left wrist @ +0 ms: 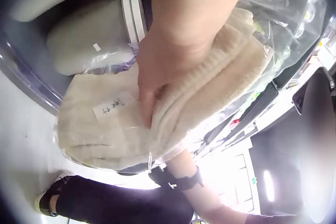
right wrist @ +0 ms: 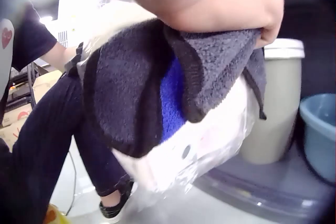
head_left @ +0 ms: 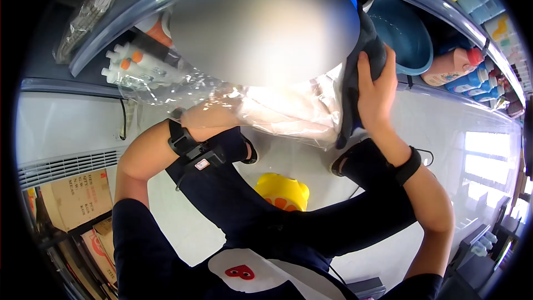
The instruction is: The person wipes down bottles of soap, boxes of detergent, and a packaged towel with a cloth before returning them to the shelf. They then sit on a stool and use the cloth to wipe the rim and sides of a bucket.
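Note:
My left hand (left wrist: 173, 58) grips a beige folded towel (left wrist: 105, 129) in the left wrist view, with clear plastic around it and a small handwritten label (left wrist: 113, 108) on the front. In the head view a blurred patch hides most of that hand. My right hand (head_left: 378, 91) holds a dark grey towel (head_left: 350, 89) by its upper edge, thumb apart from the fingers. The right wrist view shows this grey cloth (right wrist: 126, 87) draped against a pale bundle in clear plastic (right wrist: 173, 163), with a strip of blue cloth (right wrist: 172, 98) between its folds.
Behind the towels runs a shelf with a blue basin (head_left: 405, 39), a pink bottle with a red cap (head_left: 455, 66) and a pale canister with a white lid (right wrist: 275, 103). White bottles (head_left: 139, 64) stand at left. A yellow stool (head_left: 283, 189) is on the floor between the legs.

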Demonstrator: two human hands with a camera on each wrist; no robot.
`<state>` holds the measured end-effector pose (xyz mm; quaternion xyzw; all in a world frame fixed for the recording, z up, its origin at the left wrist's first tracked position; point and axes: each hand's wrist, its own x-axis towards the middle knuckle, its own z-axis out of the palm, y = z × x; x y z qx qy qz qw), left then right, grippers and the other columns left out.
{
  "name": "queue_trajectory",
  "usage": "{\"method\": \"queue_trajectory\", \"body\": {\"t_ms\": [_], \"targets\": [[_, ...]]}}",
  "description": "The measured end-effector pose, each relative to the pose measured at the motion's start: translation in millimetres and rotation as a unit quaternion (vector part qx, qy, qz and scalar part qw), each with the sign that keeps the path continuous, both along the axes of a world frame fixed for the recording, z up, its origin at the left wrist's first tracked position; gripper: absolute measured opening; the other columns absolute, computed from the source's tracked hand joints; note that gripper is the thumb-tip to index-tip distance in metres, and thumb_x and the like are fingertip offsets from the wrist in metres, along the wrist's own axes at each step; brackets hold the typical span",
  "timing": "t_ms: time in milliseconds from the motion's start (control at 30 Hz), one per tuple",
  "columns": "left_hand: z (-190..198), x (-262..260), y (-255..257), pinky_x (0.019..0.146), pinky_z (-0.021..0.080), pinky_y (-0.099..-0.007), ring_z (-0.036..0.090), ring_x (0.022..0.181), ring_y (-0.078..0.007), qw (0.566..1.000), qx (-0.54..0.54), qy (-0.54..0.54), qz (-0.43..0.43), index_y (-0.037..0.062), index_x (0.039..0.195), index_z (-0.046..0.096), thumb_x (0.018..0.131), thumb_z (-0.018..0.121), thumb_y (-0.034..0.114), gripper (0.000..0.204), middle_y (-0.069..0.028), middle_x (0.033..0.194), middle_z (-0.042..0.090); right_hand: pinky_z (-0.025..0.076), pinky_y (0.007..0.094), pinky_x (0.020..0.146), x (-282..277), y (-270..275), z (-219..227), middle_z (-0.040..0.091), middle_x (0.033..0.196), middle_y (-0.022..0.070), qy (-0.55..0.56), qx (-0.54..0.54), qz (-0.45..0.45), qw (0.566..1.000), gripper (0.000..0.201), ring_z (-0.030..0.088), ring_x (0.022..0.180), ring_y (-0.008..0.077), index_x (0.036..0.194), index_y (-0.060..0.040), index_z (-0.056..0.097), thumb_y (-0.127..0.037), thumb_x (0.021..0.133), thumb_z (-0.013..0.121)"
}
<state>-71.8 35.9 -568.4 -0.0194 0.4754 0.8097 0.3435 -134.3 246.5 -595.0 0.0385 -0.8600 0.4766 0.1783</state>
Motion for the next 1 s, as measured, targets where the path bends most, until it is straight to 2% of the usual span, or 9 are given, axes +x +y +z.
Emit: {"method": "queue_trajectory", "body": {"t_ms": [100,300,433,533,567,667,767,867,1000], "targets": [[2.2,-0.5,1.0,0.111,0.038,-0.0514,0.047,0.133,-0.0296,1.000,-0.001,0.003,-0.004,0.0120,0.145,0.046,0.099,0.043,0.056,0.064,-0.0104,0.143,0.052,0.046,0.0386,0.095,12.2,1.0,-16.6,0.066,0.110,0.0211,-0.043,-0.147,-0.003,0.988,0.042,0.064,0.105,0.0348,0.131,0.0001,0.051,-0.028,0.100,0.058],[5.2,-2.4,3.7,0.112,0.037,-0.0526,0.046,0.135,-0.0299,1.000,-0.008,0.008,-0.013,0.0125,0.146,0.045,0.099,0.043,0.057,0.065,-0.0101,0.145,0.051,0.039,0.0328,0.103,40.8,2.6,-13.0,0.059,0.124,0.0151,-0.135,-0.353,0.029,0.925,0.046,0.054,0.113,0.0216,0.136,0.0006,0.045,-0.028,0.102,0.058],[5.9,-2.7,6.2,0.112,0.036,-0.0534,0.045,0.136,-0.0302,1.000,-0.013,0.008,-0.015,0.0129,0.147,0.044,0.099,0.044,0.058,0.066,-0.0100,0.147,0.050,0.037,0.0353,0.108,69.9,4.8,-3.4,0.053,0.132,0.0178,-0.113,-0.275,0.126,0.946,0.063,0.050,0.122,0.0242,0.146,0.0013,0.031,-0.030,0.100,0.062],[6.7,-1.9,5.7,0.112,0.036,-0.0540,0.044,0.136,-0.0303,1.000,-0.016,0.009,-0.016,0.0132,0.148,0.043,0.099,0.044,0.059,0.067,-0.0098,0.148,0.049,0.044,0.0420,0.101,82.2,10.4,-4.2,0.049,0.132,0.0267,-0.056,-0.177,0.170,0.968,0.092,0.057,0.118,0.0375,0.145,0.0064,0.029,-0.042,0.085,0.079],[8.0,-1.3,5.2,0.113,0.036,-0.0542,0.044,0.137,-0.0304,1.000,-0.017,0.010,-0.017,0.0133,0.148,0.043,0.099,0.044,0.059,0.067,-0.0098,0.148,0.049,0.047,0.0460,0.097,82.0,13.2,-3.2,0.047,0.129,0.0303,-0.008,-0.054,0.174,0.983,0.106,0.057,0.114,0.0470,0.145,0.0077,0.028,-0.051,0.076,0.084],[7.9,-2.3,5.6,0.113,0.035,-0.0548,0.044,0.137,-0.0306,1.000,-0.012,0.012,-0.016,0.0135,0.149,0.042,0.099,0.044,0.059,0.068,-0.0096,0.149,0.048,0.052,0.0508,0.084,91.3,1.2,18.6,0.046,0.122,0.0293,0.039,0.081,0.220,0.971,0.125,0.059,0.101,0.0490,0.145,0.0046,0.034,-0.066,0.057,0.087],[3.5,-2.9,3.4,0.113,0.035,-0.0554,0.043,0.138,-0.0307,1.000,0.001,0.008,-0.010,0.0138,0.150,0.042,0.099,0.044,0.060,0.068,-0.0095,0.150,0.048,0.054,0.0471,0.081,103.8,-17.2,30.3,0.047,0.118,0.0249,0.019,0.131,0.277,0.952,0.125,0.062,0.096,0.0446,0.147,-0.0011,0.037,-0.063,0.051,0.089],[2.0,3.5,-7.4,0.114,0.034,-0.0560,0.042,0.139,-0.0309,0.999,0.037,-0.014,0.005,0.0141,0.150,0.041,0.099,0.044,0.060,0.069,-0.0094,0.151,0.047,0.056,0.0467,0.075,98.1,-37.8,36.3,0.050,0.117,0.0223,0.036,0.171,0.268,0.948,0.100,0.064,0.095,0.0416,0.143,-0.0034,0.042,-0.039,0.063,0.089],[-5.4,-0.8,-22.7,0.114,0.033,-0.0569,0.041,0.140,-0.0312,0.985,0.126,-0.107,0.040,0.0144,0.151,0.040,0.099,0.044,0.061,0.070,-0.0092,0.152,0.046,0.057,0.0480,0.072,74.1,-34.4,53.0,0.059,0.109,0.0237,0.088,0.083,0.268,0.956,0.075,0.065,0.087,0.0421,0.134,-0.0024,0.052,-0.018,0.065,0.078]]}}
